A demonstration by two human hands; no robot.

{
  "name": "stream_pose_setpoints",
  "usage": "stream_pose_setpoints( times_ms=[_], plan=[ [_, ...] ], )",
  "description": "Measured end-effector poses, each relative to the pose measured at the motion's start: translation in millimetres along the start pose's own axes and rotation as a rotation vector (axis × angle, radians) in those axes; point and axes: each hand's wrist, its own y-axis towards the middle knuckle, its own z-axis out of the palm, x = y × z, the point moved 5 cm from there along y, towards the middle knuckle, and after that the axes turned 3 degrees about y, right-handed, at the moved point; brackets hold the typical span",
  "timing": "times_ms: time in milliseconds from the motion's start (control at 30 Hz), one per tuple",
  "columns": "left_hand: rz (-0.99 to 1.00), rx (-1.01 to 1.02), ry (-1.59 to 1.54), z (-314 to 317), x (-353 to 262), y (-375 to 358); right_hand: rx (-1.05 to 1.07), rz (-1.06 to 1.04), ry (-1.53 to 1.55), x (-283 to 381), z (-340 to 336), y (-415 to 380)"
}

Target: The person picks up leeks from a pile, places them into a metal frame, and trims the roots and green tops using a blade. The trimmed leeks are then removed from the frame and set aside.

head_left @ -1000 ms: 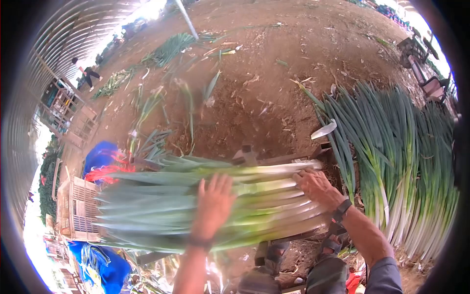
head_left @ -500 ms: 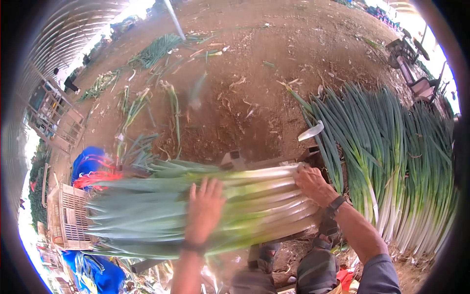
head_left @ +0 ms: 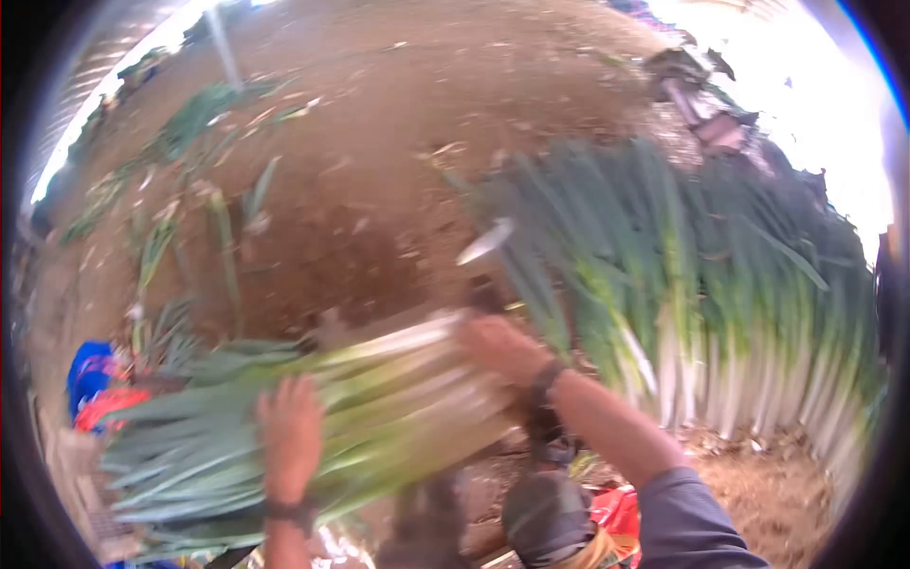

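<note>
A broad layer of long green onions lies crosswise in front of me, green leaves to the left and white stems to the right. My left hand lies flat on the leaves near their middle, fingers stretched out. At the far corner of the white ends is my right hand, curled over the stems; blur hides its fingertips. A frame under the layer shows only in part. Close by on the right, a large pile of green onions stands with leaves pointing away and white ends toward me.
Loose leaves and stalks litter the dirt floor ahead. Blue cloth and red ties sit at the left. A red bag lies by my leg. A pole rises at the back, and a cart-like object stands back right.
My view has swung right, so everything sits further left and the image is blurred. Both hands keep about the same places on the green onions.
</note>
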Motion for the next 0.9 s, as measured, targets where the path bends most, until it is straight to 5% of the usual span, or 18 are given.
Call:
stream_pose_setpoints(
  times_ms=[33,167,233,300,467,600,733,900],
  plan=[
    [0.015,-0.025,0.008,1.2,-0.2,-1.1,-0.159,0.014,0.027,-5.3,-13.0,-3.0],
    [-0.093,0.101,-0.067,1.6,11.7,-0.5,0.185,0.074,0.327,6.2,37.3,2.6],
    [-0.064,0.106,-0.084,0.0,12.7,-0.5,-0.148,0.095,0.468,-2.8,25.7,-4.7],
    [-0.007,-0.030,-0.072,0.1,13.3,-4.4,-0.146,0.159,0.540,-2.6,31.0,4.6],
    [-0.194,-0.029,-0.366,-1.5,46.0,12.4,0.221,0.306,0.752,-23.8,22.5,37.5],
    [-0.220,0.137,-0.054,-23.6,79.5,51.7,0.239,0.301,0.794,-27.0,1.2,44.3],
    [-0.256,0.565,0.004,-7.4,115.8,72.3,0.284,0.322,0.832,-29.0,0.6,44.7],
    [-0.297,0.566,0.155,-26.7,149.7,62.2,0.262,0.364,0.883,-31.5,-0.9,40.9]
  ],
)
